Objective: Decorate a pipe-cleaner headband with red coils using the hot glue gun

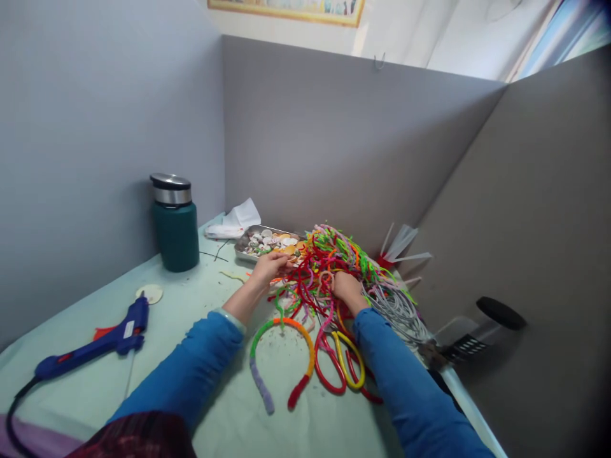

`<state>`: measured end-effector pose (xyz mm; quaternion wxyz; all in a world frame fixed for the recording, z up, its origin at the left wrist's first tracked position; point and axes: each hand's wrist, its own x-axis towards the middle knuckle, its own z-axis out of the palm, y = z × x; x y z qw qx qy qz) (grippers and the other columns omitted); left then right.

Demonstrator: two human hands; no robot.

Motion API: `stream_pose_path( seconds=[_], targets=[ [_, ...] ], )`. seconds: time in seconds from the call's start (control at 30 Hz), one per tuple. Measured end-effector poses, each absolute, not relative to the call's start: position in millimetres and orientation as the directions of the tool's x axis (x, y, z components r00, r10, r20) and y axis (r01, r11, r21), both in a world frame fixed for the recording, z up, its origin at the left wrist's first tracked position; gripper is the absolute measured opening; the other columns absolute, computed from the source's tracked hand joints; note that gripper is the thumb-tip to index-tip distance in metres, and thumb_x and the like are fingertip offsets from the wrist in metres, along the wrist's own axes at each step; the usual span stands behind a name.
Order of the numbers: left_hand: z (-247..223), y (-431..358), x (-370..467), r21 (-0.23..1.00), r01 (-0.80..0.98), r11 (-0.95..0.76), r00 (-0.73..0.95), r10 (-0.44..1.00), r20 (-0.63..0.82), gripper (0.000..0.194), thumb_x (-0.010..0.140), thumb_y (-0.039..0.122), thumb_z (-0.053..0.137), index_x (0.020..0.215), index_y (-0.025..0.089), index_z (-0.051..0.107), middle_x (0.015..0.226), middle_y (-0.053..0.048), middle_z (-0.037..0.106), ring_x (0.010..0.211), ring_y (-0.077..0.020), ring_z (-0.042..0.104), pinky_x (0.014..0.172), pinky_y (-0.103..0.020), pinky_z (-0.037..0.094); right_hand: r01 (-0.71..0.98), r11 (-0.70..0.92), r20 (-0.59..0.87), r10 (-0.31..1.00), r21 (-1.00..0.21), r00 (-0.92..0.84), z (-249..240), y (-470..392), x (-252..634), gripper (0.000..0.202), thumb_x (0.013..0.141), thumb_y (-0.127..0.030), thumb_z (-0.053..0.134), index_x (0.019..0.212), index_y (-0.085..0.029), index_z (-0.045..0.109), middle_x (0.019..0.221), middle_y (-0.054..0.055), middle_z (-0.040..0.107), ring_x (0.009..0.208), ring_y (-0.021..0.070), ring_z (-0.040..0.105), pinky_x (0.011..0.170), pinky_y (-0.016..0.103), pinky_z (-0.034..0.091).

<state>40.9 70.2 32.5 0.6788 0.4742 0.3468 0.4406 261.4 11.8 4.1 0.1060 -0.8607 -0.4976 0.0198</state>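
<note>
A heap of multicoloured pipe cleaners [341,251] lies at the middle of the table. At its left edge is my left hand [273,267], fingers pressed together at the tips against red pipe cleaners. What it pinches is too small to make out. My right hand [348,289] reaches into the heap's near side, its fingers mostly hidden. Between my forearms rests a headband [309,343] wrapped in green, orange, purple and red fuzzy stems. Scissors [353,369] with red and yellow handles lie to its right, partly under loose stems.
Behind my left hand is a metal tray [248,254] of small pieces. A green flask [175,235] and a blue glue gun [95,346] are on the left. Grey cord-like stems [398,312] and a clear black-topped container [477,331] are on the right. Grey partitions [334,140] enclose the table.
</note>
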Motion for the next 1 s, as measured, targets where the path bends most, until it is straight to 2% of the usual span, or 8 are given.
stream_pose_path(
  seconds=[0.1,0.2,0.3,0.4,0.53,0.73,0.9,1.0],
  targets=[
    [32.3,66.4,41.7,0.951,-0.273,0.143,0.402,0.916,-0.023,0.021,0.066,0.023,0.069,0.08,0.01,0.062,0.061,-0.003,0.065,0.051,-0.0116,0.058,0.05,-0.022,0.043,0.813,-0.503,0.087,0.833,-0.292,0.546,7.5,6.4,274.6,0.021,0.065,-0.033,0.063,0.07,-0.013,0.07,0.076,0.016,0.069,0.07,0.0262,0.065,0.056,0.028,0.043],
    [34.0,61.3,43.1,0.954,-0.27,0.131,0.415,0.91,-0.008,0.019,0.066,0.022,0.068,0.078,0.01,0.062,0.061,-0.003,0.065,0.05,-0.0108,0.057,0.051,-0.022,0.043,0.769,-0.497,0.15,0.793,-0.403,0.591,13.8,-4.5,288.2,0.024,0.069,-0.035,0.058,0.06,-0.014,0.067,0.056,0.008,0.064,0.052,0.018,0.059,0.046,0.023,0.036],
    [36.9,52.7,43.5,0.96,-0.251,0.127,0.43,0.903,-0.007,0.018,0.067,0.021,0.067,0.08,0.01,0.062,0.061,-0.003,0.064,0.052,-0.0111,0.058,0.051,-0.022,0.044,0.727,-0.471,0.236,0.734,-0.499,0.637,20.5,-20.5,295.0,0.033,0.073,-0.037,0.05,0.053,-0.014,0.064,0.042,0.003,0.054,0.042,0.0144,0.051,0.042,0.023,0.031],
    [39.0,38.3,41.0,0.972,-0.215,0.097,0.444,0.896,0.009,0.017,0.068,0.022,0.066,0.08,0.01,0.062,0.062,-0.003,0.064,0.054,-0.0116,0.058,0.05,-0.021,0.042,0.702,-0.421,0.364,0.637,-0.574,0.68,24.3,-39.2,293.3,0.035,0.074,-0.037,0.044,0.061,-0.013,0.066,0.047,0.003,0.057,0.046,0.0152,0.051,0.045,0.024,0.032],
    [36.4,13.5,34.6,0.978,-0.193,0.078,0.444,0.896,0.016,0.019,0.068,0.023,0.065,0.081,0.011,0.062,0.063,-0.004,0.064,0.056,-0.0116,0.058,0.05,-0.021,0.041,0.621,-0.146,0.546,0.352,-0.77,0.76,20.8,-63.0,285.7,0.031,0.068,-0.037,0.049,0.072,-0.013,0.067,0.054,0.003,0.062,0.051,0.0164,0.053,0.051,0.025,0.037],
    [22.7,-11.3,28.3,0.99,-0.141,0.03,0.431,0.902,0.034,0.02,0.068,0.026,0.062,0.082,0.012,0.062,0.065,-0.003,0.063,0.056,-0.0112,0.057,0.052,-0.022,0.041,0.492,0.082,0.498,0.163,-0.867,0.851,8.1,-89.9,286.2,0.022,0.069,-0.031,0.05,0.076,-0.013,0.06,0.054,0.002,0.059,0.049,0.0143,0.052,0.051,0.024,0.041],
    [3.9,-14.3,31.0,0.991,-0.006,-0.136,0.413,0.902,0.127,0.018,0.07,0.026,0.056,0.081,0.013,0.061,0.06,-0.001,0.061,0.054,-0.0116,0.055,0.051,-0.022,0.038,0.329,0.252,0.384,0.215,-0.91,0.898,-0.8,-102.3,290.3,0.017,0.072,-0.027,0.048,0.083,-0.015,0.054,0.055,0.0,0.06,0.039,0.0105,0.045,0.04,0.022,0.035],
    [-2.8,-18.9,34.1,0.923,0.114,-0.367,0.509,0.82,0.263,0.021,0.072,0.033,0.056,0.078,0.015,0.065,0.063,-0.002,0.063,0.06,-0.0141,0.056,0.057,-0.024,0.04,0.318,0.267,0.376,0.207,-0.91,0.903,2.1,-109.8,287.0,0.018,0.074,-0.027,0.046,0.086,-0.016,0.052,0.058,0.0,0.061,0.038,0.0098,0.043,0.039,0.021,0.034]
  ],
)
